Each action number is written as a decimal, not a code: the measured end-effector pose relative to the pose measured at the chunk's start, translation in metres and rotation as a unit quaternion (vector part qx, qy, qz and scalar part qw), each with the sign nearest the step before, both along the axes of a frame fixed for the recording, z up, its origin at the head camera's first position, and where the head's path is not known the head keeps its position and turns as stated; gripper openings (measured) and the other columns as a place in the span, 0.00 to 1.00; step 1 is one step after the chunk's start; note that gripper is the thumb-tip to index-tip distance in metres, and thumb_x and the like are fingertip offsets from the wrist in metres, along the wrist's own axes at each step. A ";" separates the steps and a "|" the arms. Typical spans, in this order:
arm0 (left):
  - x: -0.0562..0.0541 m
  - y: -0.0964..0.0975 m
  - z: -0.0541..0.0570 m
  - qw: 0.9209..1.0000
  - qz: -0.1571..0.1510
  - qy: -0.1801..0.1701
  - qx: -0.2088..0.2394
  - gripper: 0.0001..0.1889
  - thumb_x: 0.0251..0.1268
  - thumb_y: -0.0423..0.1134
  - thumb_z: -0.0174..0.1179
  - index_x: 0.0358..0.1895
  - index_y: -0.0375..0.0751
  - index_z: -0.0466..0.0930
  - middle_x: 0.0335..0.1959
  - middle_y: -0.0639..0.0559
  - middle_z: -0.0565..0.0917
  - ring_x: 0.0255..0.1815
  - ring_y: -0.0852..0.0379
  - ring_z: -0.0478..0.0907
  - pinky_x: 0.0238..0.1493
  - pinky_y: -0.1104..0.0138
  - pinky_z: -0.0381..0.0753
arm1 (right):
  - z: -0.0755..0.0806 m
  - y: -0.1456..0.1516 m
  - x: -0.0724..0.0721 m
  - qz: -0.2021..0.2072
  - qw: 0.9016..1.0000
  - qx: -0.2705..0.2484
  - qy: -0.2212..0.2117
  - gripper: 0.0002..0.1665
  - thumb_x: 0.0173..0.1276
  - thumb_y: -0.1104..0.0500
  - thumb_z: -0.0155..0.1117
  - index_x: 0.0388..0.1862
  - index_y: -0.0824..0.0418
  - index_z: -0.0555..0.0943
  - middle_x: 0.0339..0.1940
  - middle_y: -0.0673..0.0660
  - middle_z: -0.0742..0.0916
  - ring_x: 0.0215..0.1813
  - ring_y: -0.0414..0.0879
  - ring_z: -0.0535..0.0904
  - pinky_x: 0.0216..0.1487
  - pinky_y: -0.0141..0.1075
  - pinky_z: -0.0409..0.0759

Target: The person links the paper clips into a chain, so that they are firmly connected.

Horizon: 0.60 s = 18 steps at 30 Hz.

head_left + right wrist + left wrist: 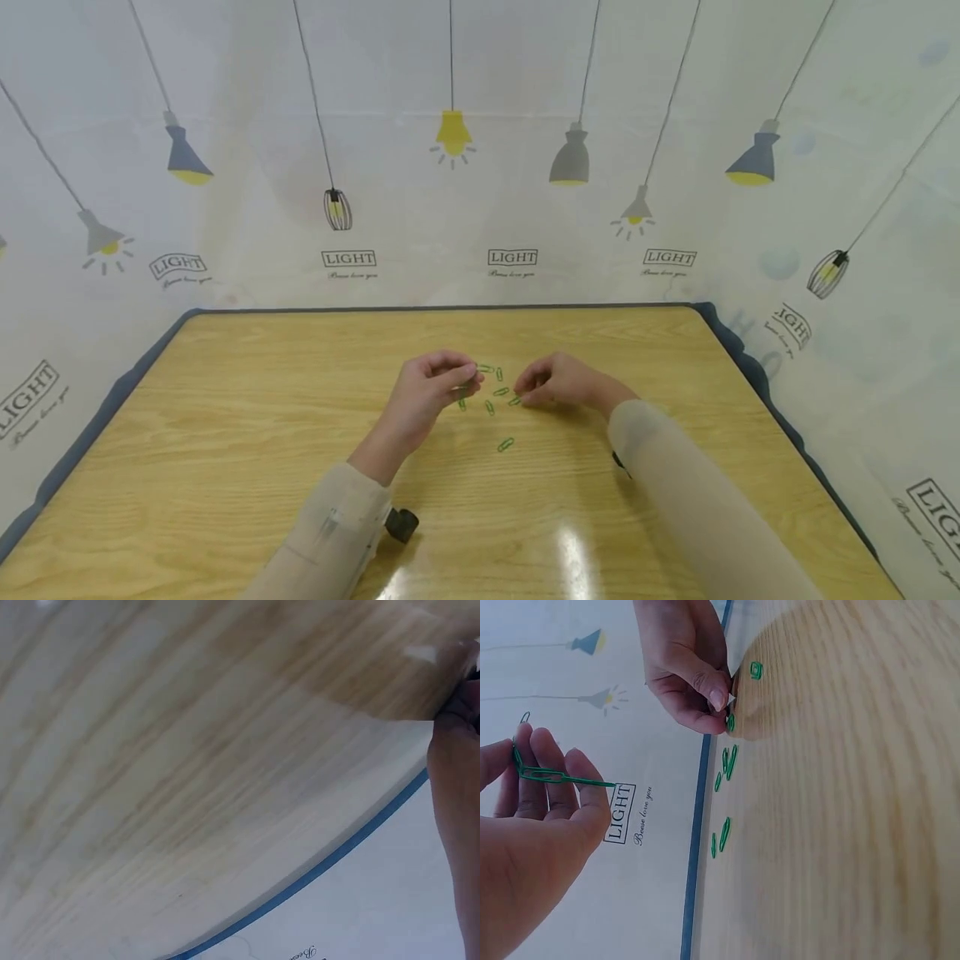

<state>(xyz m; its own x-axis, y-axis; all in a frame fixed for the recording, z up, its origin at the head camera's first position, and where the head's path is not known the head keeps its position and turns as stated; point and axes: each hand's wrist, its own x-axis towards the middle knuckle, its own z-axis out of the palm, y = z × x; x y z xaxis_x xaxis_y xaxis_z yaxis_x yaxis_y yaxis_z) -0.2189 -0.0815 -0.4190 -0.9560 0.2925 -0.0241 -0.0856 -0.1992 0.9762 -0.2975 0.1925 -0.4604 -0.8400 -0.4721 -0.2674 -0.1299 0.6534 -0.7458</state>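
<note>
Between thumb and fingers my left hand [431,392] pinches a short chain of linked green paper clips [544,775]. One end of the chain hangs across the fingers in the left wrist view. My right hand [558,382] is low over the table, thumb and fingertips pinched at the end of a green paper clip [515,401]. Several loose green paper clips [501,392] lie on the wood between the hands, and one paper clip [506,445] lies nearer to me. In the right wrist view only a dark edge of the right hand [457,795] shows; its fingertips are hidden.
The wooden table [247,417] has a dark blue edge [450,308]. Behind and beside it hangs a pale wall sheet [405,208] printed with lamps. A black wrist camera [402,525] sticks out from the left sleeve [330,525], above the tabletop.
</note>
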 end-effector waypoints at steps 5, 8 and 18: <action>0.000 0.002 0.000 1.000 0.001 -0.006 0.006 0.07 0.77 0.32 0.63 0.50 0.32 0.84 0.41 0.53 0.90 0.45 0.57 0.88 0.59 0.60 0.89 | 0.000 -0.002 0.005 -0.014 1.000 0.007 0.010 0.09 0.69 0.54 0.78 0.46 0.53 0.91 0.43 0.51 0.89 0.45 0.45 0.80 0.50 0.36 0.79; 0.001 0.002 0.001 1.000 0.004 -0.006 0.012 0.08 0.77 0.31 0.63 0.52 0.31 0.83 0.40 0.53 0.90 0.45 0.58 0.88 0.61 0.59 0.88 | 0.001 -0.004 0.008 -0.017 1.000 0.015 0.020 0.07 0.70 0.55 0.77 0.44 0.53 0.90 0.42 0.51 0.89 0.45 0.45 0.80 0.50 0.36 0.79; 0.002 0.004 0.002 1.000 0.001 -0.009 0.017 0.08 0.77 0.29 0.62 0.53 0.29 0.83 0.41 0.52 0.90 0.45 0.58 0.89 0.59 0.61 0.89 | 0.003 -0.007 0.013 -0.025 0.999 0.018 0.012 0.05 0.74 0.55 0.73 0.43 0.55 0.86 0.41 0.52 0.86 0.45 0.46 0.77 0.50 0.37 0.76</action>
<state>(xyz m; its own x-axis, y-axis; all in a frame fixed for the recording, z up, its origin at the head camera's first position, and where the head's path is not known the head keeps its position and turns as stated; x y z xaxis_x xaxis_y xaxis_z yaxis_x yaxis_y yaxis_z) -0.2169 -0.0777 -0.4175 -0.9558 0.2923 -0.0324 -0.1038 -0.2319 0.9672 -0.2844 0.1859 -0.4576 -0.8690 -0.4196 -0.2621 -0.1141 0.6855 -0.7190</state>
